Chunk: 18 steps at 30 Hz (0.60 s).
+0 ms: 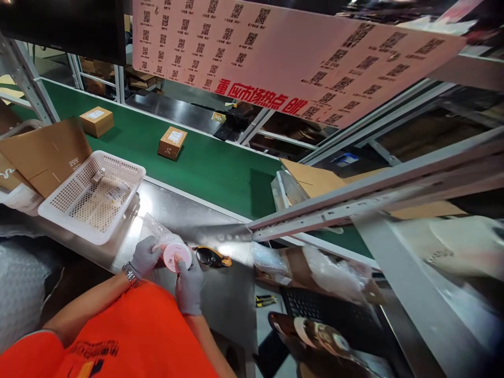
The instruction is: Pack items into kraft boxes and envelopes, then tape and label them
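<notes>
My left hand (145, 255), in a grey glove with bare fingertips, pinches the left edge of a round pink and white item (171, 256). My right hand (189, 286), gloved too, grips the same item from the right, its thumb on the flat face. Clear bubble wrap (154, 228) lies just behind the item, touching or very near it. To the right of my hands, a black and yellow tool (212, 256), perhaps a tape dispenser, rests on the metal table (228, 286).
A white basket (137, 172) holding small packets stands at the left, beside an open carton (47, 152). Two boxes (98, 122) (172, 143) sit on the green conveyor (212, 173). A metal post (338, 207) crosses at right, above a keyboard (315, 304).
</notes>
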Each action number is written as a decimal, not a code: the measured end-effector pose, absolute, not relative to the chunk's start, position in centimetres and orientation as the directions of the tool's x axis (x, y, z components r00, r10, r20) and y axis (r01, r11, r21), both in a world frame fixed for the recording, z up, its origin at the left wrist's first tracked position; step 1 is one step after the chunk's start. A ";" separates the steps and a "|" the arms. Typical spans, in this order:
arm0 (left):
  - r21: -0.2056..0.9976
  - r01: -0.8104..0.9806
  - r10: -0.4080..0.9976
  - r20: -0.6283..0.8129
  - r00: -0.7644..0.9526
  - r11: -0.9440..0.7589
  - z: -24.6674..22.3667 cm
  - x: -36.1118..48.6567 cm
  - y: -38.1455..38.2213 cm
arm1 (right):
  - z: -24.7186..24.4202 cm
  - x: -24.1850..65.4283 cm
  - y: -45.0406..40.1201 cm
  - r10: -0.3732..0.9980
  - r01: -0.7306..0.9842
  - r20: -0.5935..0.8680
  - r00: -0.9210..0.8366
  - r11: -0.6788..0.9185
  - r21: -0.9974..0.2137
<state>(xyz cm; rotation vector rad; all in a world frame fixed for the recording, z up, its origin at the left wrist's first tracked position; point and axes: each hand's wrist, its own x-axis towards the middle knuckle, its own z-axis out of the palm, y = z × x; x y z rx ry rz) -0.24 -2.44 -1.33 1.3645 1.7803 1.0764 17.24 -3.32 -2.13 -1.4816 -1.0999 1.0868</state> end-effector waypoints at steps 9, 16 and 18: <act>0.805 0.543 0.940 -0.051 -0.338 0.239 -1.9 0.8 -2.5 | -1.6 16.7 -2.3 0.954 -0.004 -0.153 0.257 -0.157 -0.988; 0.639 0.683 0.934 -0.283 -0.220 0.354 0.7 2.2 -2.5 | -1.6 16.9 -1.9 0.948 0.142 -0.131 0.290 -0.178 -0.974; 0.595 0.731 0.941 -0.259 -0.218 0.334 1.6 1.8 -2.1 | -1.9 16.8 -1.9 0.946 0.140 -0.143 0.290 -0.189 -0.972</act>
